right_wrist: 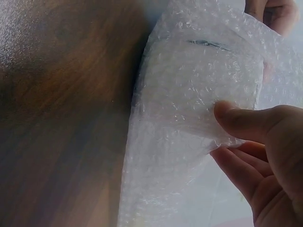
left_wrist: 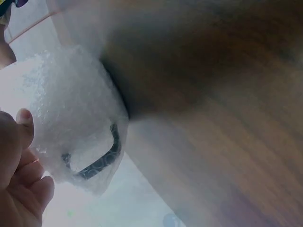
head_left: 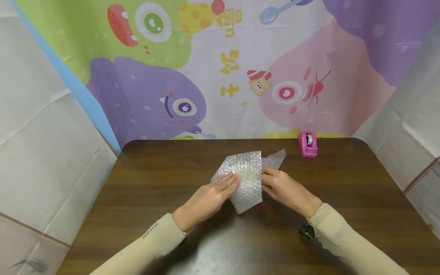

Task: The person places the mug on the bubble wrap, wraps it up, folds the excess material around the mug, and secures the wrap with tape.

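A sheet of bubble wrap (head_left: 247,191) is folded around a pale object on the brown table. In the left wrist view, a dark curved handle (left_wrist: 102,163) shows through the plastic, like a mug's; the rest of the object is blurred by the layers. My left hand (head_left: 214,193) rests with fairly straight fingers on the left side of the bundle. On the right side, my right hand (head_left: 283,187) pinches the bubble wrap (right_wrist: 180,94) between thumb and fingers, the thumb on its outer face. A loose flap of wrap sticks out beyond the right hand.
A pink tape dispenser (head_left: 308,144) stands near the table's back right edge. Behind the table (head_left: 144,183) hangs a cartoon-printed cloth (head_left: 220,114). Pale wall panels flank both sides.
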A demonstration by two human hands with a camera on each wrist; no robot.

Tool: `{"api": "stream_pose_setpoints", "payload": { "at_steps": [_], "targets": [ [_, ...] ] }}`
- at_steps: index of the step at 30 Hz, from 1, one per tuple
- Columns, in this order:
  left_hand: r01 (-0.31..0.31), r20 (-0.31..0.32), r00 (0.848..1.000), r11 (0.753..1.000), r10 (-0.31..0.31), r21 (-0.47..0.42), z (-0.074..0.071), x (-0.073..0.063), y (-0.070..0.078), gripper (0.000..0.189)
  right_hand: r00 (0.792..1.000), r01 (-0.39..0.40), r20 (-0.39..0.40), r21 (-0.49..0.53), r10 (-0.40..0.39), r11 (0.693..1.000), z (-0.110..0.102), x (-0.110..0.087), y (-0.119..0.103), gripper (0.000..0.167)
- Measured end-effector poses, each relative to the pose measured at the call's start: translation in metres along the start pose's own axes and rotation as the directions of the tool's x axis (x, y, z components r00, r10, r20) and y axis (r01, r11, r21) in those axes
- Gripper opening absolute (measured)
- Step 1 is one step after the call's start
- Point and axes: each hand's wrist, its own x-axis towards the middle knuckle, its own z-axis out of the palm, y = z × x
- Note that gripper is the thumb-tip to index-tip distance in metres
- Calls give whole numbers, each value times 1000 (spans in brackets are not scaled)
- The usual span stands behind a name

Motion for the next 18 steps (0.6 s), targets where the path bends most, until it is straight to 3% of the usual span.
{"api": "stream_pose_setpoints", "payload": {
  "at_steps": [5, 9, 13, 18],
  "targets": [
    [-7, -73, 997, 1000, 6, -3, 0, 4, -2, 45, 1000, -8, 8, -1, 8, 1000, 0, 1, -2, 26],
    [-35, -87, 996, 999, 34, -2, -3, 12, -8, 46, 1000, -21, 18, -9, 21, 1000, -1, 1, -2, 26],
    [-53, -55, 997, 998, 52, -15, -7, 17, -14, 47, 1000, -18, 9, -15, 18, 1000, -1, 1, -2, 24],
    [-72, 47, 996, 997, 71, 24, -9, 21, -17, 48, 1000, -12, -4, -14, 12, 1000, -1, 1, -1, 21]
  ]
}}
